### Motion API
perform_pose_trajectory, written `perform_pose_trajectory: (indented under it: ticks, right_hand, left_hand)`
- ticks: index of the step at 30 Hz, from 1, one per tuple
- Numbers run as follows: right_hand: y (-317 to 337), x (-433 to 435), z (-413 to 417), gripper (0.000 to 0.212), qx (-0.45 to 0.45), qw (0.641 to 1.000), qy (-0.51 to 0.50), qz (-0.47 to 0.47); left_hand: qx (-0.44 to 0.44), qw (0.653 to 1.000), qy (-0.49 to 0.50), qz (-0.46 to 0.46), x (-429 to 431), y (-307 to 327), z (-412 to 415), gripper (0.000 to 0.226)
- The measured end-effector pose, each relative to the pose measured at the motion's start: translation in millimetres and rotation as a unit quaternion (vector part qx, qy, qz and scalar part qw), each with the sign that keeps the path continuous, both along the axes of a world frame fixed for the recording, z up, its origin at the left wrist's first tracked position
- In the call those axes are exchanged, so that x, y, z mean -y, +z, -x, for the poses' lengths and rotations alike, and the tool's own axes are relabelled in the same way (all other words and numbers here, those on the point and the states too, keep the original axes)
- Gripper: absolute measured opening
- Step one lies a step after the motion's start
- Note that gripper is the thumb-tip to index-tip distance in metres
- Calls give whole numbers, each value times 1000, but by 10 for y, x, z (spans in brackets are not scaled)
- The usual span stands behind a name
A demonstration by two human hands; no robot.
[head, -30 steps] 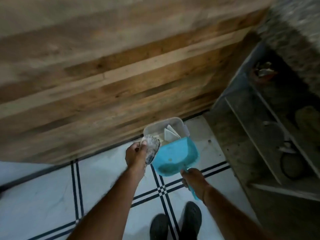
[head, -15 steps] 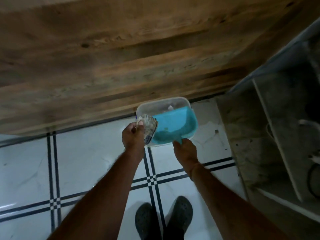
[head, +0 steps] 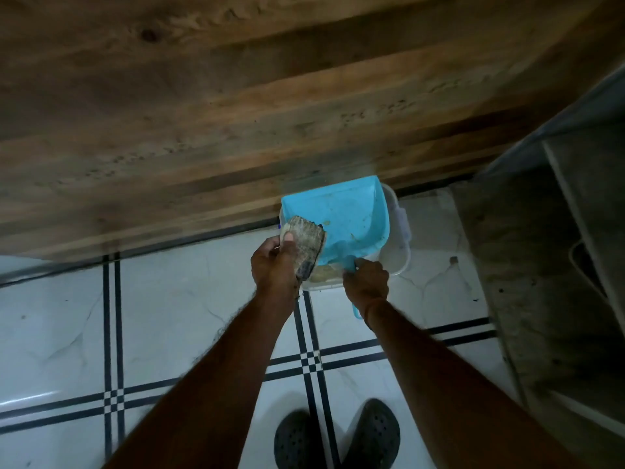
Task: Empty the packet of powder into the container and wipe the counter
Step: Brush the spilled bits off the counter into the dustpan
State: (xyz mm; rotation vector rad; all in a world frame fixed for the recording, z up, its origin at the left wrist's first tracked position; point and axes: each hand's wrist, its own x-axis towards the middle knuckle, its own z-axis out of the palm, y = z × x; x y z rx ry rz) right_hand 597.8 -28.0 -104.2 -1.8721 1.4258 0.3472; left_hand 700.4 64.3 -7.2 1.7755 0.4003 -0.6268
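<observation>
A clear plastic container (head: 399, 245) stands on the tiled floor against a wooden panel. A blue dustpan (head: 341, 214) is tipped up over it, covering most of its opening. My right hand (head: 367, 282) grips the dustpan's handle at the container's near edge. My left hand (head: 275, 262) holds a worn grey scrubbing brush (head: 306, 243), thumb on top, with the brush against the dustpan's left lower side. Pale powder shows in the container under the dustpan's near edge.
The wooden panel (head: 236, 113) fills the upper view. White floor tiles (head: 169, 316) with dark double lines lie below. A grey stone shelf unit (head: 541, 265) stands at the right. My two dark shoes (head: 338, 438) are at the bottom.
The dustpan has swung from lying flat over the container to standing tipped up against it. My view has dropped closer and the brush has moved onto the dustpan's left side.
</observation>
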Motion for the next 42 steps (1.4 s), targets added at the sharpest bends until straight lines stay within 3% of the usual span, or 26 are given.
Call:
perform_pose_trajectory:
  ticks: [5,8,10,12,17,24,28,31,33,36,39,42]
  right_hand:
    - [37,59,49,47,3,1000,-7,-13]
    - [360,10,182,48,114,989,-92,-29]
    - [734,-78,311,40,244,935,-205,-156]
    - [1181,-122,403,36,301,881,-254,-262]
    - [2574,6,518,48,370,828,-181,-381]
    - [4787,162,965,19,417,829,-244,-281]
    - [5756,49,1380,20,465,817,-256,-228]
    - [6190,-50,1680,18,489,789,-318,-194]
    - [6465,-66,1926,27,490,778,-349,-181]
    - [6694,-36,2233,39,511,764,-366,-150]
    - [6852,100,2611,33,528,748,-400,-42]
    - [6936,262,3004,29,524,773,-354,53]
  left_hand:
    - [-48,999,-5,7,-55,22,38,12]
    - [-85,996,-29,6,-118,178,71,18]
    - [-113,992,-49,19,-152,374,112,23]
    - [-143,986,-77,47,-147,644,173,26]
    - [-179,958,-186,123,-35,1792,383,26]
    - [-156,930,-277,182,177,3879,720,38]
    - [-109,917,-347,166,239,4800,1003,24]
    - [-70,905,-373,192,284,5269,1270,12]
    - [-46,892,-395,216,350,5554,1501,10]
    - [5,873,-430,233,445,5768,1793,17]
    - [71,853,-471,211,622,5918,2140,31]
    - [127,802,-546,208,897,5982,2433,20]
